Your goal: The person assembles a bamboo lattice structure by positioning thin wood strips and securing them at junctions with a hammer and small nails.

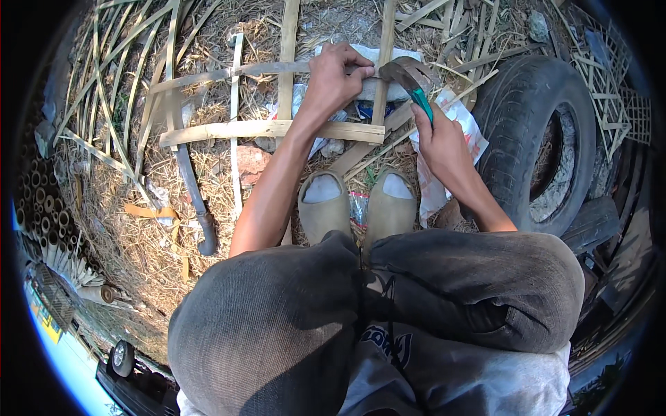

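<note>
A lattice frame of split bamboo strips (270, 130) lies on the ground in front of my feet. My left hand (335, 78) rests over its upper cross strip, thumb and fingertips pinched together at a crossing with an upright strip (386, 41). Whatever sits in that pinch is too small to make out. My right hand (444, 142) grips a claw hammer (421, 97) by its teal handle. The dark hammer head is right beside my left fingertips, at the crossing. To the left, a long blade with a dark curved handle (205, 225) lies partly under the frame.
A worn tyre (510, 132) stands close to my right forearm. More bamboo lattice (104, 90) lies at the far left, with cut bamboo poles (45, 208) stacked beyond. A reddish stone (253, 163), plastic scraps (433, 184) and an orange strap (173, 215) litter the straw.
</note>
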Action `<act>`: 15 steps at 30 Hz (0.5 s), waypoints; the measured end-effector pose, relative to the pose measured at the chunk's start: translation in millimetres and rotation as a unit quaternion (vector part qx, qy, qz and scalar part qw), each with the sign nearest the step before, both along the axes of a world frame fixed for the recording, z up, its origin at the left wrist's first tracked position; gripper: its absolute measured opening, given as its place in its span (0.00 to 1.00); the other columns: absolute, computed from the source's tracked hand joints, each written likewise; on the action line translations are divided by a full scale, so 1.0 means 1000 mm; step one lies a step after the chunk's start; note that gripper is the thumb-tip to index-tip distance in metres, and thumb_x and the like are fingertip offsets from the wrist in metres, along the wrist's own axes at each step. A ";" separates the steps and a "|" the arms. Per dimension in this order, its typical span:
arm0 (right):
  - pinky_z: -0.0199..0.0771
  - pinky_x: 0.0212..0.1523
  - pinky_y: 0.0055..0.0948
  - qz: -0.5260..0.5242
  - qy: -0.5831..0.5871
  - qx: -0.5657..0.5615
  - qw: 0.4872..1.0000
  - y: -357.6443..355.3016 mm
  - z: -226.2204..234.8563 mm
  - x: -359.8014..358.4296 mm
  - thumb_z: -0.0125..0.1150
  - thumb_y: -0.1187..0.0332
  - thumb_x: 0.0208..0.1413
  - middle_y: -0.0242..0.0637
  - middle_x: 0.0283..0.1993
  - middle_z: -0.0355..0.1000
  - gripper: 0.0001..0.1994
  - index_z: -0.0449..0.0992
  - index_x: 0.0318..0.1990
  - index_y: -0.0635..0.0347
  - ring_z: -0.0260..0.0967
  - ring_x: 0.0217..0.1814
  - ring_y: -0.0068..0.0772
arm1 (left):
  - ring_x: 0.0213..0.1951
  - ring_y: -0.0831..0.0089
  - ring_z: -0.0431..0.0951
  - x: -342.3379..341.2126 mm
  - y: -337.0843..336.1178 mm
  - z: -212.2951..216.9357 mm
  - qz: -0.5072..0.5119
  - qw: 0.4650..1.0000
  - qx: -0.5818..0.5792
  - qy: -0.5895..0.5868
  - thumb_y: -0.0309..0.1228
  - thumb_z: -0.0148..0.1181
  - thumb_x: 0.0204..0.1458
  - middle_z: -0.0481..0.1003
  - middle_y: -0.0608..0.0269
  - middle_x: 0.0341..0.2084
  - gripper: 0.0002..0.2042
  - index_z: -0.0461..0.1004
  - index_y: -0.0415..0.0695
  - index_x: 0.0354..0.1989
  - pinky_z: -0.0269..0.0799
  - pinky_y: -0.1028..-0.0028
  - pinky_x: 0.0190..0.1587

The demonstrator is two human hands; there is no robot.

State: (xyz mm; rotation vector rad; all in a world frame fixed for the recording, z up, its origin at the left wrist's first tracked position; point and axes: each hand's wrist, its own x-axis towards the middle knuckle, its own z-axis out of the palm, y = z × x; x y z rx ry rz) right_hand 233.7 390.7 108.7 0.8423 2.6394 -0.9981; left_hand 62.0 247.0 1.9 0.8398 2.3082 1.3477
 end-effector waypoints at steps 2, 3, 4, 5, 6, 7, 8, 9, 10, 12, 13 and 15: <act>0.69 0.29 0.49 0.014 -0.013 0.000 1.000 -0.001 0.010 -0.009 0.50 0.55 0.74 0.59 0.22 0.70 0.21 0.74 0.42 0.70 0.73 0.27 0.65 | 0.40 0.62 0.77 0.000 -0.004 0.003 0.002 1.000 -0.007 0.006 0.29 0.73 0.50 0.79 0.58 0.32 0.08 0.87 0.41 0.37 0.74 0.65 0.47; 0.68 0.28 0.48 -0.010 0.007 -0.006 1.000 0.009 0.021 -0.015 0.51 0.54 0.74 0.57 0.21 0.69 0.21 0.74 0.42 0.70 0.71 0.24 0.60 | 0.40 0.63 0.77 -0.003 -0.003 0.004 0.002 1.000 -0.013 0.004 0.29 0.73 0.50 0.79 0.59 0.31 0.07 0.87 0.41 0.37 0.74 0.65 0.47; 0.67 0.27 0.47 -0.038 0.014 -0.020 0.999 0.009 0.034 -0.018 0.51 0.54 0.74 0.54 0.20 0.69 0.22 0.75 0.42 0.69 0.69 0.21 0.55 | 0.39 0.63 0.77 -0.002 -0.003 0.004 0.005 0.999 -0.030 -0.020 0.29 0.72 0.51 0.79 0.58 0.32 0.08 0.87 0.41 0.37 0.74 0.65 0.46; 0.63 0.27 0.39 -0.061 0.074 -0.009 0.995 0.006 0.050 -0.026 0.49 0.51 0.75 0.42 0.20 0.60 0.24 0.72 0.38 0.68 0.59 0.24 0.27 | 0.39 0.63 0.77 -0.003 -0.004 0.001 0.006 0.999 -0.034 -0.026 0.29 0.72 0.51 0.79 0.58 0.32 0.08 0.87 0.41 0.37 0.74 0.65 0.46; 0.63 0.27 0.38 -0.076 0.122 -0.004 0.990 0.004 0.060 -0.030 0.48 0.51 0.75 0.41 0.21 0.59 0.25 0.72 0.37 0.68 0.59 0.24 0.26 | 0.39 0.63 0.77 -0.003 -0.006 -0.002 0.009 1.000 -0.022 -0.013 0.30 0.72 0.51 0.80 0.58 0.33 0.08 0.86 0.41 0.37 0.74 0.65 0.46; 0.62 0.26 0.38 -0.088 0.172 -0.015 0.981 -0.004 0.056 -0.033 0.48 0.51 0.75 0.39 0.21 0.58 0.25 0.71 0.37 0.68 0.60 0.24 0.24 | 0.39 0.63 0.77 -0.004 -0.020 -0.006 0.017 1.000 -0.023 0.003 0.30 0.72 0.51 0.80 0.58 0.33 0.08 0.86 0.41 0.37 0.74 0.65 0.46; 0.63 0.27 0.38 -0.093 0.205 -0.035 0.974 -0.001 0.054 -0.028 0.49 0.51 0.75 0.42 0.20 0.60 0.25 0.72 0.38 0.70 0.60 0.22 0.29 | 0.40 0.62 0.78 -0.003 -0.013 -0.004 0.012 0.999 -0.022 0.023 0.30 0.72 0.52 0.80 0.58 0.34 0.08 0.86 0.41 0.37 0.74 0.65 0.47; 0.63 0.27 0.38 -0.095 0.200 -0.030 0.975 -0.003 0.042 -0.019 0.49 0.51 0.75 0.42 0.20 0.60 0.25 0.72 0.38 0.70 0.60 0.22 0.29 | 0.40 0.62 0.78 0.002 -0.009 -0.003 0.008 1.000 -0.018 0.017 0.30 0.72 0.52 0.80 0.58 0.34 0.08 0.86 0.41 0.37 0.74 0.65 0.47; 0.63 0.27 0.40 -0.075 0.144 -0.029 0.986 -0.008 0.023 -0.011 0.50 0.51 0.75 0.44 0.20 0.62 0.25 0.72 0.39 0.70 0.60 0.21 0.34 | 0.40 0.62 0.78 0.001 -0.006 -0.001 0.008 1.000 -0.015 0.008 0.30 0.71 0.52 0.80 0.58 0.34 0.07 0.86 0.41 0.37 0.74 0.65 0.48; 0.64 0.27 0.41 -0.054 0.096 -0.024 0.994 -0.013 -0.003 0.001 0.50 0.51 0.74 0.45 0.20 0.64 0.25 0.73 0.39 0.71 0.60 0.20 0.39 | 0.42 0.61 0.79 -0.002 -0.004 -0.004 0.005 1.000 -0.004 0.002 0.31 0.70 0.53 0.81 0.57 0.34 0.08 0.86 0.41 0.37 0.74 0.65 0.49; 0.66 0.27 0.45 -0.026 0.046 -0.024 0.998 -0.017 -0.005 0.000 0.50 0.51 0.74 0.48 0.20 0.67 0.24 0.74 0.41 0.70 0.67 0.21 0.46 | 0.42 0.61 0.79 -0.004 -0.007 -0.003 0.007 1.000 -0.004 0.011 0.31 0.70 0.53 0.81 0.57 0.34 0.08 0.86 0.41 0.37 0.74 0.65 0.49; 0.69 0.27 0.48 0.004 0.006 -0.023 1.000 -0.014 -0.002 -0.002 0.51 0.51 0.74 0.51 0.19 0.70 0.23 0.75 0.44 0.68 0.75 0.21 0.52 | 0.42 0.59 0.79 -0.002 -0.011 0.003 0.005 0.999 -0.035 -0.011 0.32 0.70 0.54 0.80 0.56 0.33 0.08 0.86 0.41 0.37 0.74 0.64 0.50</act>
